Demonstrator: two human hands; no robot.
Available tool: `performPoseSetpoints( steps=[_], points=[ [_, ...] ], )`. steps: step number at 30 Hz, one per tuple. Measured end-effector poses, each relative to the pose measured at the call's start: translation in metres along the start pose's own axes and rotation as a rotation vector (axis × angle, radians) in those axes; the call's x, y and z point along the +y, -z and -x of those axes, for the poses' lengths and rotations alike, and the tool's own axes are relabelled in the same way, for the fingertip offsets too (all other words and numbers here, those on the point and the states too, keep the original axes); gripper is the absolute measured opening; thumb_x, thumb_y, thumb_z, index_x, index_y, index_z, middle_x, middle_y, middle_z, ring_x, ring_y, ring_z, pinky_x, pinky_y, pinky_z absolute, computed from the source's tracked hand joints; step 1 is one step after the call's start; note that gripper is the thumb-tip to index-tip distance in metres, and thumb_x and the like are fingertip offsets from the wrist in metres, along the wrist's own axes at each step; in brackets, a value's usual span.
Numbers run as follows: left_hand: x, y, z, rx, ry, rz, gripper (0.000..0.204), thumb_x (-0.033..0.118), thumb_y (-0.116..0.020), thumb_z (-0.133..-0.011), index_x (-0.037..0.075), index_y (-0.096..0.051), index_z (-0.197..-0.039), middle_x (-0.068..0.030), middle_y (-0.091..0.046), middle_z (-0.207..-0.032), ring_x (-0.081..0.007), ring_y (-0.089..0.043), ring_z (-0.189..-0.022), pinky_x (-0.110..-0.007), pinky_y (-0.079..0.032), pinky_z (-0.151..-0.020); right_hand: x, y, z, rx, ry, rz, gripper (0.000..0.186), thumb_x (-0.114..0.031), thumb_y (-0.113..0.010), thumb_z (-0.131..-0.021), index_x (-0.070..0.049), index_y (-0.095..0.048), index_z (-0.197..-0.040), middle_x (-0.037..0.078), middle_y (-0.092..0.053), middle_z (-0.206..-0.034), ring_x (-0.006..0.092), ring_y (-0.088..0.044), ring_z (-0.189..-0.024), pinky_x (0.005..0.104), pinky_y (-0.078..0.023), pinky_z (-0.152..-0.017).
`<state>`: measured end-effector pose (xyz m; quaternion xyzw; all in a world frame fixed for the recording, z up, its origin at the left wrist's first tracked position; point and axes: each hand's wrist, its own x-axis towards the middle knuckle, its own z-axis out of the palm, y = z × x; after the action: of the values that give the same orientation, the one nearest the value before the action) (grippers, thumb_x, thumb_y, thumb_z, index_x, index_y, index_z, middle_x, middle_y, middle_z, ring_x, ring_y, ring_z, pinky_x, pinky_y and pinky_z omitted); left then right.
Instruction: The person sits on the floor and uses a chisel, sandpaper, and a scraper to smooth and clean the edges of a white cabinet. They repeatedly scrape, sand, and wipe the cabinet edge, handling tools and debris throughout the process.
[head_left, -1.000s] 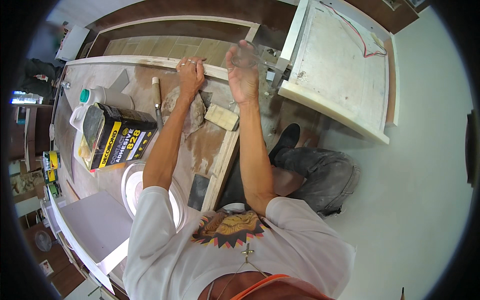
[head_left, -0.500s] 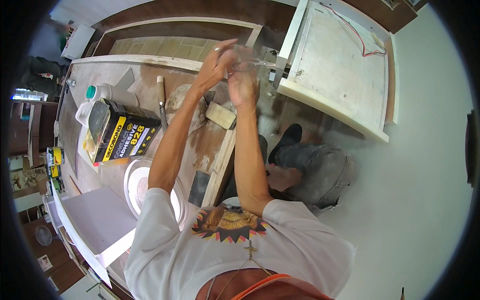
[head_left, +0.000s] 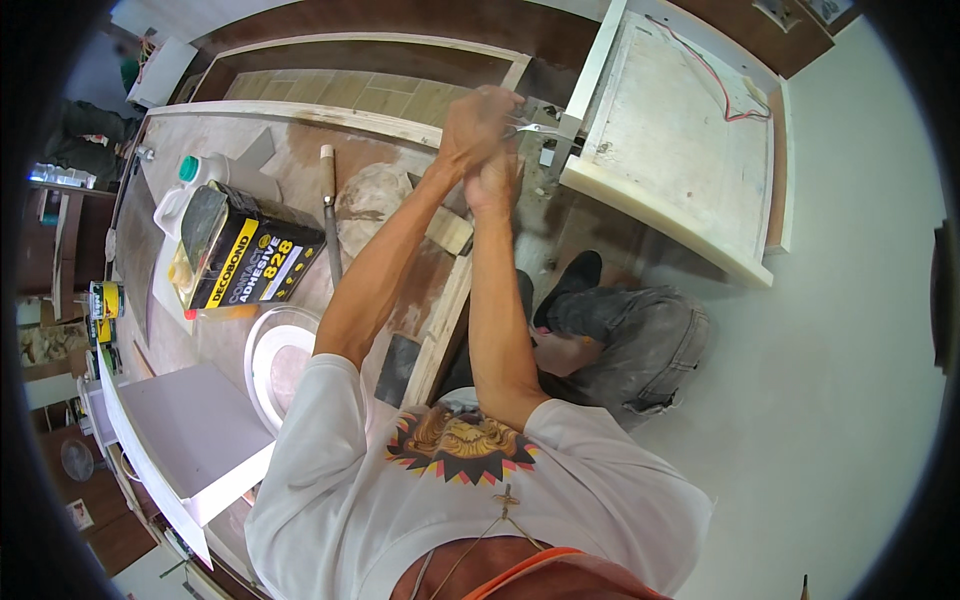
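Cool, fairly even light fills the scene, though its source cannot be told. The round white object (head_left: 282, 362) at near left is pale — almost washed out — while the floor (head_left: 582, 222) around the shoe (head_left: 573, 282) lies in shadow. The left hand (head_left: 478, 128) looks softly blurred. Straight edges bow toward the black rim, where background detail goes soft.

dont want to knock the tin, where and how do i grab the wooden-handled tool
Probably by its wooden handle, from above: the tool lies with that end bare and farthest from you, while the narrow dark shaft runs down close beside the tin.
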<state>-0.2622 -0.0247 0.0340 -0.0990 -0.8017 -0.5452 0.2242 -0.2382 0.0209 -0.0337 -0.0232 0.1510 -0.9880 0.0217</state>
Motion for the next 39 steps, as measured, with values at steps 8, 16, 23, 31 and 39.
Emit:
performPoseSetpoints(
  steps=[8, 16, 23, 31, 39],
  points=[
    [0.004, 0.0, -0.002, -0.005, 0.03, -0.037, 0.044, 0.04, -0.051, -0.107, 0.005, -0.078, -0.105, -0.0082, -0.072, -0.085, -0.0123, -0.059, -0.065, -0.027, -0.048, -0.061, -0.001, 0.001, -0.001, 0.043, -0.023, -0.008, 0.041, -0.017, -0.073, -0.096, -0.012, -0.058, -0.134, 0.0, -0.063, -0.125, 0.0139, -0.062, -0.114, 0.031, -0.054, -0.097],
    [0.002, 0.012, -0.016, -0.111, -0.262, -0.238, 0.044, 0.042, -0.053, -0.106, 0.004, -0.075, -0.103, -0.0097, -0.071, -0.084, -0.0178, -0.063, -0.068, -0.032, -0.051, -0.063, -0.005, -0.003, -0.005, -0.054, 0.008, 0.01, 0.041, -0.02, -0.072, -0.098, -0.01, -0.055, -0.134, -0.002, -0.06, -0.123, 0.0114, -0.059, -0.113, 0.0301, -0.051, -0.098],
    [0.006, 0.013, -0.016, -0.152, -0.141, -0.279, 0.039, 0.037, -0.054, -0.103, 0.004, -0.075, -0.103, -0.0139, -0.073, -0.091, -0.0279, -0.069, -0.081, -0.036, -0.054, -0.072, -0.015, -0.021, -0.003, -0.055, -0.033, -0.007, 0.052, -0.027, -0.076, -0.094, -0.009, -0.052, -0.137, -0.002, -0.058, -0.125, 0.0115, -0.059, -0.116, 0.0296, -0.051, -0.099],
    [0.012, 0.009, -0.02, -0.134, -0.183, -0.327, 0.04, 0.039, -0.054, -0.102, 0.006, -0.076, -0.099, -0.013, -0.074, -0.091, -0.0297, -0.069, -0.08, -0.037, -0.053, -0.072, -0.013, -0.019, -0.006, -0.043, 0.003, 0.057, 0.064, -0.035, -0.076, -0.095, -0.008, -0.046, -0.146, 0.001, -0.056, -0.138, 0.0172, -0.055, -0.128, 0.0348, -0.045, -0.111],
    [0.005, -0.001, -0.013, -0.002, -0.171, -0.241, 0.042, 0.04, -0.056, -0.104, 0.005, -0.077, -0.093, -0.0123, -0.072, -0.079, -0.0237, -0.069, -0.071, -0.034, -0.051, -0.063, -0.007, -0.01, -0.005, -0.001, -0.016, -0.007, 0.057, -0.026, -0.075, -0.096, -0.008, -0.049, -0.144, 0.001, -0.058, -0.136, 0.0168, -0.057, -0.125, 0.0353, -0.049, -0.107]
  ],
)
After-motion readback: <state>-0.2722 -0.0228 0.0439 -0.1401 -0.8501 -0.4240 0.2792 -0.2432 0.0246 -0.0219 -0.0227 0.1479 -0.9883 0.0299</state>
